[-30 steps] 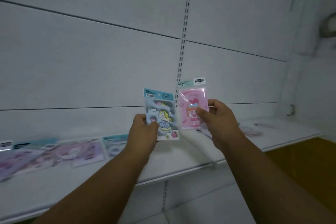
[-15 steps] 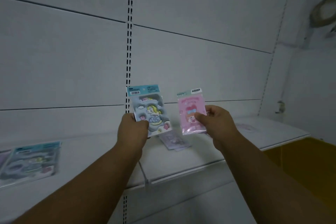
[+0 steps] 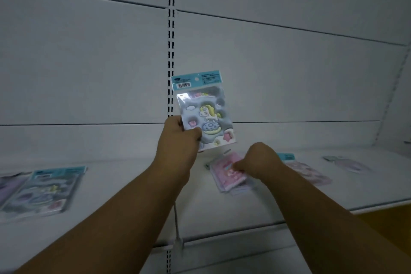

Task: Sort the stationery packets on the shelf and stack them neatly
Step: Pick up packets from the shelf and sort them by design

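Note:
My left hand [image 3: 179, 138] grips the lower left corner of a blue unicorn sticker packet [image 3: 204, 111] and holds it upright above the white shelf [image 3: 133, 213]. My right hand [image 3: 259, 160] is lowered onto the shelf, its fingers curled on a pink packet [image 3: 224, 173]. That pink packet lies flat on top of another packet near the middle of the shelf. More packets lie on the shelf: a blue one [image 3: 42, 189] at the left and a pink one [image 3: 308, 171] just right of my right hand.
A slotted upright [image 3: 170, 40] runs down the white back panel behind the held packet. Another pale packet [image 3: 347, 162] lies far right on the shelf. The shelf's front edge [image 3: 244, 231] runs below my forearms, with an orange surface [image 3: 387, 224] at lower right.
My right hand has come down from chest height and brought the pink packet onto the packet lying on the shelf. My left hand keeps the unicorn packet raised. The view has shifted left.

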